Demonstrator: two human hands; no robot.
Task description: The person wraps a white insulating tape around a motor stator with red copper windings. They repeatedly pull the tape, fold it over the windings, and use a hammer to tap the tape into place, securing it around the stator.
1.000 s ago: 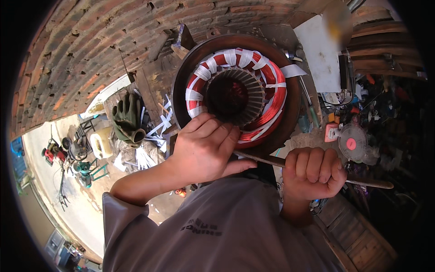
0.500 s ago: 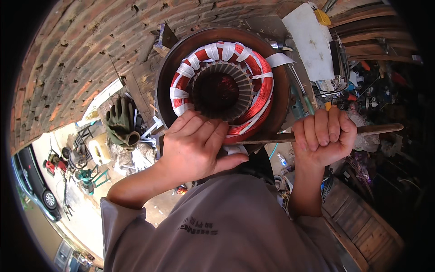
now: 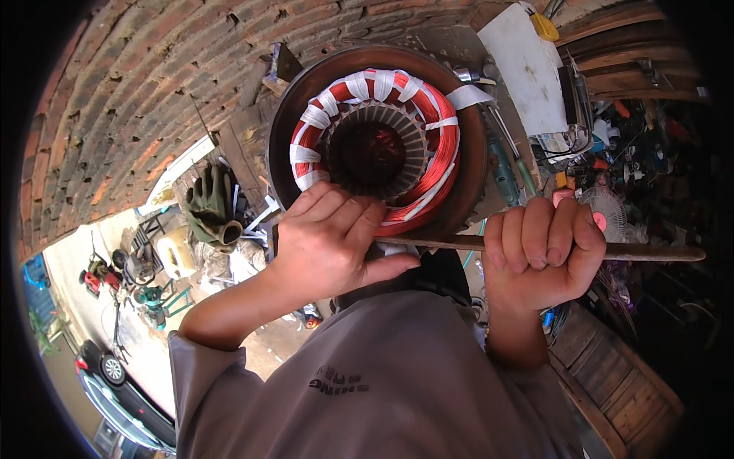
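A motor stator (image 3: 470, 174) stands before me, a round brown housing with slotted inner teeth. Red wire winding (image 3: 443, 153) rings its bore, bound with white tape around the far and left parts. Over the near left of the winding lies my left hand (image 3: 325, 241), fingers together and curled onto it, thumb stretched to the right. My right hand (image 3: 539, 249) is closed in a fist around a long flat bar (image 3: 657, 252). The bar's left end reaches the near edge of the winding, close to my left thumb; its exact contact there is hidden.
A white strip (image 3: 468, 97) sticks out at the stator's right. Beyond it lie a white board (image 3: 527, 73) and a green power tool (image 3: 503, 172). Dark green gloves (image 3: 210, 203) sit to the left, near the brick wall (image 3: 153, 92). A pink-centred fan (image 3: 604, 214) stands among clutter.
My right hand has moved slightly toward me, and the bar's outer end has swung nearer and further right. My left hand keeps its place on the winding. The view has tilted a little.
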